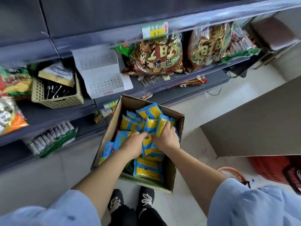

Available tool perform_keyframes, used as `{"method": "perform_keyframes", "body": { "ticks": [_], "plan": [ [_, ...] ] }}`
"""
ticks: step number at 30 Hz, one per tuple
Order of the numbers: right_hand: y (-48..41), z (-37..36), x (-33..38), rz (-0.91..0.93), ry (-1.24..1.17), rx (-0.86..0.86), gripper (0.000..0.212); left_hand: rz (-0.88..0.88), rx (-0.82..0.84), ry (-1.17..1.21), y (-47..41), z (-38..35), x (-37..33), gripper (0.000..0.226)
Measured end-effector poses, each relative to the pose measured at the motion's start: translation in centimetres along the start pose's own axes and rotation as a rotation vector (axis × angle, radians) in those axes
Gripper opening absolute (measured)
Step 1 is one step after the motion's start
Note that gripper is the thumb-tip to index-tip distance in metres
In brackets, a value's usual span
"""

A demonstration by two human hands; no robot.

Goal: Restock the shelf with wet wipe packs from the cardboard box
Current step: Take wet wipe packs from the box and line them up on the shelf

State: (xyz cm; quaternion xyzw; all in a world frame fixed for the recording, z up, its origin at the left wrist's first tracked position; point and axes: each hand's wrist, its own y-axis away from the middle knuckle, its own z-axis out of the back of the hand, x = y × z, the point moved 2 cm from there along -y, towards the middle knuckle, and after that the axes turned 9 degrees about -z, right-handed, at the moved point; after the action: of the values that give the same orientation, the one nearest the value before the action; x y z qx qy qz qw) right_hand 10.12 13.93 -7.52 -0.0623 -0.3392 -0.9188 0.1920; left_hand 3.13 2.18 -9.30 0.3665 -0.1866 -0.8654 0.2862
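Shoes (pixel 147 198) at 6 o'clock, cardboard box (pixel 171 175) on floor (pixel 48 173) at centre, full of blue-yellow wet wipe packs (pixel 148 170), left hand (pixel 133 145) fingers buried among them, grip indiscernible, right hand (pixel 164 138) fingers clasping one upright pack (pixel 161 126), shelf (pixel 215 75) with snack bags (pixel 156 57) at 12 o'clock

We see the pale tiled floor (pixel 211 115) bearing the open cardboard box (pixel 171 172), just before the dark shelf (pixel 53 115), which holds a beige basket (pixel 57 101) and gold snack bags (pixel 156 57).
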Motion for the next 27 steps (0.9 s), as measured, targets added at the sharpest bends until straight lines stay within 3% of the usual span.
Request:
{"method": "perform_keyframes", "body": {
  "ticks": [6,9,11,17,21,24,27],
  "plan": [
    [-1.5,-2.0,-0.5,-0.127,-0.055,-0.006,0.091,0.026,-0.111,0.202,-0.2,-0.5,1.1,0.046],
    [-1.8,-1.7,-0.3,-0.184,-0.098,0.02,0.063,-0.041,-0.049,0.23,1.5,-0.1,1.9,0.054],
    [-1.8,-1.2,-0.5,-0.215,-0.15,0.039,0.044,-0.059,-0.026,0.202,2.4,0.4,2.7,0.053],
    [-1.3,-2.1,-0.7,-0.227,-0.191,0.057,0.054,-0.149,-0.155,0.113,3.6,2.4,2.8,0.012],
    [-1.1,-3.9,-0.7,-0.239,-0.05,0.026,0.083,-0.286,-0.3,-0.054,4.9,3.3,2.2,0.018],
    [-1.1,-4.5,-1.1,-0.212,0.032,-0.032,0.075,-0.408,-0.366,-0.116,5.2,3.6,1.8,0.023],
    [-0.7,-4.2,-1.7,-0.209,-0.061,-0.07,0.064,-0.259,-0.211,-0.215,5.1,3.2,1.9,0.025]
  ]
}}
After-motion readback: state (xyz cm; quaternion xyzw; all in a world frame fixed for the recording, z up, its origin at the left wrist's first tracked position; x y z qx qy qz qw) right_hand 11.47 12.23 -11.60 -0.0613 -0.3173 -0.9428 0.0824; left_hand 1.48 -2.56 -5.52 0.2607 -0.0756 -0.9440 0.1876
